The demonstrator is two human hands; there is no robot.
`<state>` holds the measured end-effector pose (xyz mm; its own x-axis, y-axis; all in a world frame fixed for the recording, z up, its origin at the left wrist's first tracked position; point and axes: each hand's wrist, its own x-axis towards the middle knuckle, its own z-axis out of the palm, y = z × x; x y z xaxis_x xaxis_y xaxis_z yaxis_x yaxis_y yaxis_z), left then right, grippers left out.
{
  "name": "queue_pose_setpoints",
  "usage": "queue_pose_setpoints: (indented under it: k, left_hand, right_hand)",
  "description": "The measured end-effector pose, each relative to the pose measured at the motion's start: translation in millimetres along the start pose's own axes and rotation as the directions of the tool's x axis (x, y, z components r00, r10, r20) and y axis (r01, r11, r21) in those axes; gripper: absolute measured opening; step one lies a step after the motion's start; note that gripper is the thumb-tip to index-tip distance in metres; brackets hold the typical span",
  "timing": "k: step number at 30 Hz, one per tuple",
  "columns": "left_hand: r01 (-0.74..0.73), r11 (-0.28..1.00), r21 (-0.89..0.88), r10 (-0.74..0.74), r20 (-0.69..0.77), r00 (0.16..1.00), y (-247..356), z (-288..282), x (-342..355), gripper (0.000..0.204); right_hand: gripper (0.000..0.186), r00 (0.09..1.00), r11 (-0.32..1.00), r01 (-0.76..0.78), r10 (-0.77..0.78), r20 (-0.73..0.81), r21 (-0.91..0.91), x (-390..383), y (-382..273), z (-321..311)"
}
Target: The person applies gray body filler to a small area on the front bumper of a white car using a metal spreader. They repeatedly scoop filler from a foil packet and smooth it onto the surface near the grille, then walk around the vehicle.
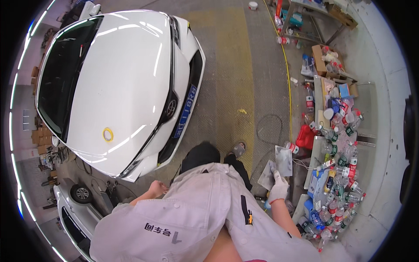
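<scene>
My left hand (157,189), bare, hangs beside my body near the front corner of a white car (126,70). Its fingers are loosely bent and slightly apart, and nothing shows in them. On the right, my right hand (278,188) wears a white glove and is closed on the edges of two flat, smeared grey-white boards (284,160). One board points forward and the other (266,175) slants to the left. My thumb and part of the fingers show against them; the rest of the grip is hidden.
A roll of yellow tape (108,134) lies on the hood. Plastic bottles (340,183) crowd the shelving along the right wall, with a red container (305,137) beside it. A dark cable (269,127) loops on the floor. A silver car (78,214) stands at lower left.
</scene>
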<state>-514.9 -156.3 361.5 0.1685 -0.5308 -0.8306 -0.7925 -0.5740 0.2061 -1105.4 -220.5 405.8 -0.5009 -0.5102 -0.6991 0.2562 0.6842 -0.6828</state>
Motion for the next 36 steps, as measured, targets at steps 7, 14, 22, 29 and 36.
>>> queue_pose_setpoints:
  k: [7,14,22,29,36]
  left_hand:
    - [0.056,0.996,-0.075,-0.051,0.073,0.996,-4.7,37.0,42.7,0.025]
    - [0.061,0.994,-0.096,-0.069,-0.083,0.994,52.1,80.4,137.6,0.025]
    - [-0.098,0.995,-0.026,0.096,-0.087,0.992,258.8,-30.3,235.5,0.023]
    - [0.161,0.925,-0.343,-0.185,-0.040,0.982,360.9,-107.2,199.7,0.015]
    - [0.401,0.904,-0.145,-0.417,-0.100,0.903,360.5,-86.9,153.4,0.037]
  right_hand:
    - [0.031,1.000,0.962,-0.028,0.025,0.012,0.273,52.5,-71.1,20.0]
    - [0.028,0.998,0.981,0.010,-0.022,0.058,0.193,147.8,-184.6,50.9]
    - [0.035,0.996,0.945,0.061,-0.079,0.042,0.320,243.7,-335.1,91.6]
    - [0.031,0.991,0.983,-0.001,-0.024,0.132,0.186,307.4,-402.6,149.1]
    - [0.033,0.952,0.978,-0.151,0.105,0.287,0.142,406.7,-458.0,211.1]
